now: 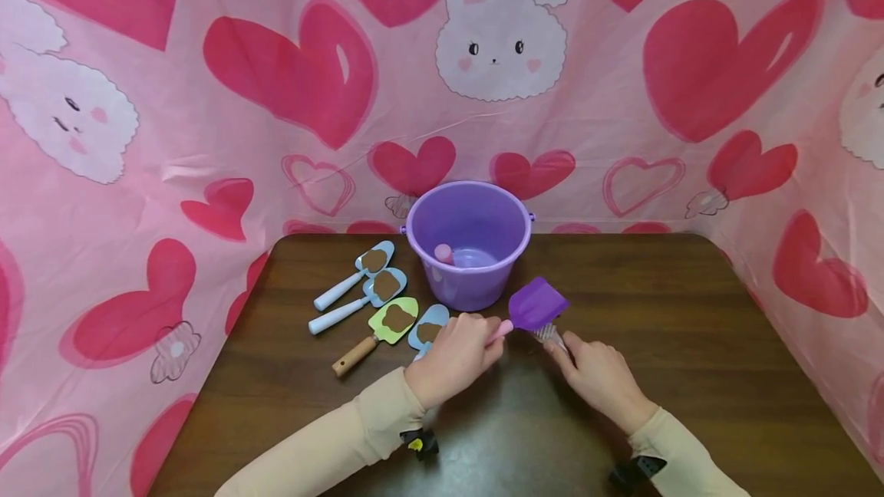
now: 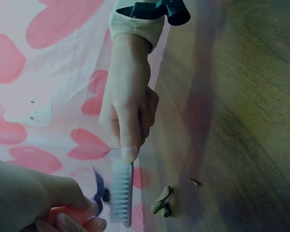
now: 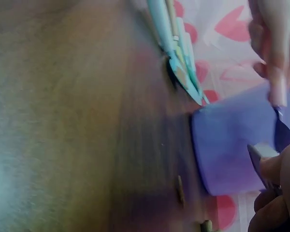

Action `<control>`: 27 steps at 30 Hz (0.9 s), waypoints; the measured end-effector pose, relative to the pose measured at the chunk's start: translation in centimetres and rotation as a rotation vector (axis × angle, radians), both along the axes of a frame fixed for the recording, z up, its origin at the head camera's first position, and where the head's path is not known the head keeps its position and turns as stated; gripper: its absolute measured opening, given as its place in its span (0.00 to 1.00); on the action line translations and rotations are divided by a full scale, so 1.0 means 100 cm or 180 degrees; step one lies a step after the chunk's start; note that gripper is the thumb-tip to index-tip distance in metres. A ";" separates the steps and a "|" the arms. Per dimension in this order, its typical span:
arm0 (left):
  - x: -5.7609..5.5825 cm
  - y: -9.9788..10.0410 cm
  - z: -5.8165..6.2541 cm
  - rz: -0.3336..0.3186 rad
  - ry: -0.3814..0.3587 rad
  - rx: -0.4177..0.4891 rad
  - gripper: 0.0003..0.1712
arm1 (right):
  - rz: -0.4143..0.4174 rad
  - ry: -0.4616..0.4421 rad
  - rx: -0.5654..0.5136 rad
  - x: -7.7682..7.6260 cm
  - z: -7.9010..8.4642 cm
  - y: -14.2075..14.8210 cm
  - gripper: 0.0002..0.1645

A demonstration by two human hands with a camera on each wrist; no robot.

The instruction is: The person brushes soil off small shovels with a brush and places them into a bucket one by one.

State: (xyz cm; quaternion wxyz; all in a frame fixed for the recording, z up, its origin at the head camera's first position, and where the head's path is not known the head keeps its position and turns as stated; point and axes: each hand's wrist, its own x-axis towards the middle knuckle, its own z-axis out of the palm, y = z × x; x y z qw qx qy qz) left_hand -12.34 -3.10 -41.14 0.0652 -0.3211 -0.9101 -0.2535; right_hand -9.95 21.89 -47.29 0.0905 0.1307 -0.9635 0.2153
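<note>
My left hand [image 1: 456, 355] grips the pink handle of a small purple shovel [image 1: 539, 304], its blade raised and tilted over the table. In my right hand [image 1: 604, 374] is a brush [image 2: 122, 193] with pale bristles, pinched by its handle. The bristles face the shovel blade and sit right at its underside in the head view. A dark speck shows between blade and bristles in the left wrist view. Small brown clumps [image 2: 162, 200] lie on the table below the two tools.
A purple bucket [image 1: 459, 286] stands behind my hands, a pink-ended object [image 1: 444, 254] inside. To its left lie several trowels with brown patches on their blades: light blue ones [image 1: 338, 314] and a green one with a wooden handle [image 1: 355, 357]. A pink heart-patterned cloth [image 1: 407, 113] surrounds the table.
</note>
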 end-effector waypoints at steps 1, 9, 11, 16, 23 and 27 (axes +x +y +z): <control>0.000 0.001 0.000 0.0000 0.0022 -0.0010 0.23 | 0.0022 0.0015 0.0003 0.001 0.000 -0.001 0.21; 0.002 0.002 -0.002 -0.0032 -0.0017 -0.0094 0.21 | -0.0212 -0.0216 -0.0272 -0.001 0.009 0.011 0.24; 0.002 0.001 -0.003 -0.0039 -0.0022 -0.0107 0.22 | -0.0288 -0.0283 -0.0292 -0.004 0.012 0.017 0.24; 0.002 -0.001 -0.004 -0.0073 0.0023 -0.0084 0.22 | -0.0381 -0.0413 -0.0255 -0.007 0.014 0.025 0.23; 0.002 0.001 -0.003 -0.0033 -0.0093 -0.0050 0.21 | -0.0089 -0.0125 -0.0049 -0.004 0.004 0.014 0.21; 0.003 0.002 -0.003 0.0022 -0.0086 -0.0139 0.19 | 0.0082 -0.0003 -0.0069 -0.001 0.003 0.007 0.20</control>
